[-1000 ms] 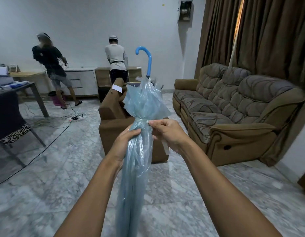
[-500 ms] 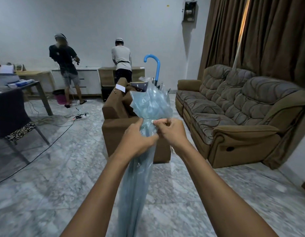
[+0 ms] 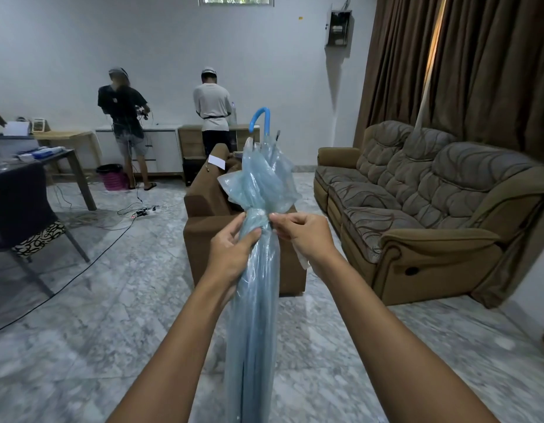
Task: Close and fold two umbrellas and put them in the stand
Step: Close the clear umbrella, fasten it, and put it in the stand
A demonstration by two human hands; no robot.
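A translucent light-blue umbrella (image 3: 255,300) stands upright in front of me, its canopy gathered into a narrow bundle and its blue hooked handle (image 3: 260,117) pointing up. A strap with a white snap button (image 3: 260,212) binds the bundle at its waist. My left hand (image 3: 232,248) grips the bundle just below the strap. My right hand (image 3: 301,235) pinches the strap's end at the right side of the bundle. No second umbrella and no stand are in view.
A brown armchair (image 3: 209,215) stands straight ahead behind the umbrella. A long brown sofa (image 3: 417,209) lines the right side under curtains. At left are a dark table (image 3: 51,160) and chair, with cables (image 3: 136,212) across the marble floor. Two people stand at the far cabinets.
My hands have parted slightly; the strap now lies wrapped round the bundle with its snap showing. My view has tilted up a little.
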